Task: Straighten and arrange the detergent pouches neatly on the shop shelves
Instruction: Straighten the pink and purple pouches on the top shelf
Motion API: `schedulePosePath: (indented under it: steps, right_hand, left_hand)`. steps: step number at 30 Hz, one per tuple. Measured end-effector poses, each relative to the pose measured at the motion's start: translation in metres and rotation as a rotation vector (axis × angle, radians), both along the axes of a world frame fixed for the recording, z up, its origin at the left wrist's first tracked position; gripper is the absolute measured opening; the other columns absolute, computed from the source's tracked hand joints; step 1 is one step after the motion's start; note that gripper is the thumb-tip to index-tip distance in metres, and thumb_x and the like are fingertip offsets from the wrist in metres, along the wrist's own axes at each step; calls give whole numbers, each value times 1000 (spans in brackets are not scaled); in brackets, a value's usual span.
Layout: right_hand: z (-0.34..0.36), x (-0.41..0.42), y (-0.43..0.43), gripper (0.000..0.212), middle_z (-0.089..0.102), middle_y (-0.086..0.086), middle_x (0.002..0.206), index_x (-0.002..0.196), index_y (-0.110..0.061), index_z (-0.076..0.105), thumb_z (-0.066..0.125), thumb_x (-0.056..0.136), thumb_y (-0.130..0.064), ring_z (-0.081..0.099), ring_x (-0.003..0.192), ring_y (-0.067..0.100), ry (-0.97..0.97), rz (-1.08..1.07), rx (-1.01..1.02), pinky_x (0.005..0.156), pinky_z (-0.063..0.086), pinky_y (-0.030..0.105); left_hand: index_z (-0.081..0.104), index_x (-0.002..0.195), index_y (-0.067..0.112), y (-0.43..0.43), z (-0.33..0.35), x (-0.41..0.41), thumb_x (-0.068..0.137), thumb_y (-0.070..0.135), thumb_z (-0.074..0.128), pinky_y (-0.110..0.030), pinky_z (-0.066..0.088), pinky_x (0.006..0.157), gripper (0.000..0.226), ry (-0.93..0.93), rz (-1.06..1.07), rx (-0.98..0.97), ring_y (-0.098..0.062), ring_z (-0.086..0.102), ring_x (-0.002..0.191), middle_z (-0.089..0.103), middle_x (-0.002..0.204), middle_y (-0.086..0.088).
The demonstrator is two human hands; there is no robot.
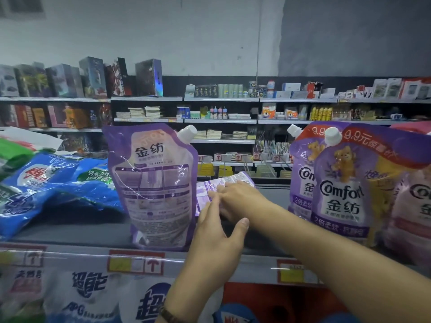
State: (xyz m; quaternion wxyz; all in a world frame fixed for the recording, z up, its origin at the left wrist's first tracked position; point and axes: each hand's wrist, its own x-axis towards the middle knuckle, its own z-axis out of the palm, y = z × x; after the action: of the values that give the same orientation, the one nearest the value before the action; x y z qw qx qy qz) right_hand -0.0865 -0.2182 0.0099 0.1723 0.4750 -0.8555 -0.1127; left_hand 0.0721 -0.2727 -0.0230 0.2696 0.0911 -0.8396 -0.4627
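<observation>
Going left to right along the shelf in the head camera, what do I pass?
blue detergent bags, slumped → upright purple pouch, back facing out → flat purple pouch → two purple Comfort pouches, upright → pink pouch

The flat purple pouch (233,179) dead centre is mostly tucked behind the upright pouch (151,183) and under the right hand (240,199), so no telling whether that hand pinches it or just lies on it. The pink pouch (412,206) at 3 o'clock gets cut by the edge, and the price tag (136,262) at 7 o'clock is too smeared to read.
</observation>
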Motion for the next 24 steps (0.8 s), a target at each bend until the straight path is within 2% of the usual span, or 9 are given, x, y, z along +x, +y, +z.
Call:
schedulePosePath:
  steps: [2,5,7,11,14,17,20,22,24]
  right_hand:
    - [-1,0,-2,38,62,11,128,138,-16,57,50,105,-35,58,122,34,17,-10,33,102,40,48]
    - [-1,-1,-7,44,60,13,137,145,-16,54,54,105,-35,54,129,36,15,-37,87,110,37,53]
    - [0,-1,-10,46,56,13,144,147,-18,54,55,106,-37,50,135,36,-16,-75,123,117,33,56]
    - [3,6,-10,37,59,13,138,141,-17,60,55,106,-30,50,135,36,3,-85,165,117,34,58]
    - [4,9,-3,29,64,14,126,132,-13,62,54,105,-20,58,124,36,67,-67,145,109,40,55]
    - [4,8,6,26,65,12,119,128,-12,61,52,104,-15,66,110,35,27,-55,96,93,47,48]
    - [6,5,16,27,65,9,117,129,-16,56,52,102,-18,68,103,34,-32,-22,23,75,44,36]
    - [12,6,24,24,64,10,115,125,-18,56,54,101,-21,64,104,34,-128,-60,-43,75,43,34]
    - [16,6,29,14,64,13,112,112,-21,56,55,98,-19,59,101,35,-194,-88,-165,75,43,36]
  left_hand:
    - [25,167,30,0,1,0,99,46,67,-23,33,118,82,2,9,-10,-1,39,145,36,166,13]
    - [26,166,33,0,5,1,99,43,68,-26,33,121,80,0,2,-6,-4,38,148,34,168,11]
    - [28,164,37,1,8,2,100,41,67,-22,33,118,75,3,-5,-14,-3,38,148,34,167,13]
    - [30,162,41,-2,10,2,101,40,66,-18,31,113,71,9,-14,-18,1,37,145,36,164,16]
    - [35,161,40,-1,8,2,101,40,67,-27,34,122,69,14,-13,-26,2,37,146,40,162,18]
    - [46,155,40,1,8,3,99,39,69,-32,38,122,60,53,-14,-4,5,42,143,49,155,21]
    - [63,138,42,2,8,1,90,43,68,-35,50,113,48,101,-20,79,5,58,129,65,138,21]
    - [68,125,41,2,9,3,94,36,71,-35,57,103,31,102,-36,98,2,68,115,72,124,19]
    - [70,118,38,3,10,5,99,29,71,-34,60,96,21,95,-53,99,3,70,107,74,115,19]
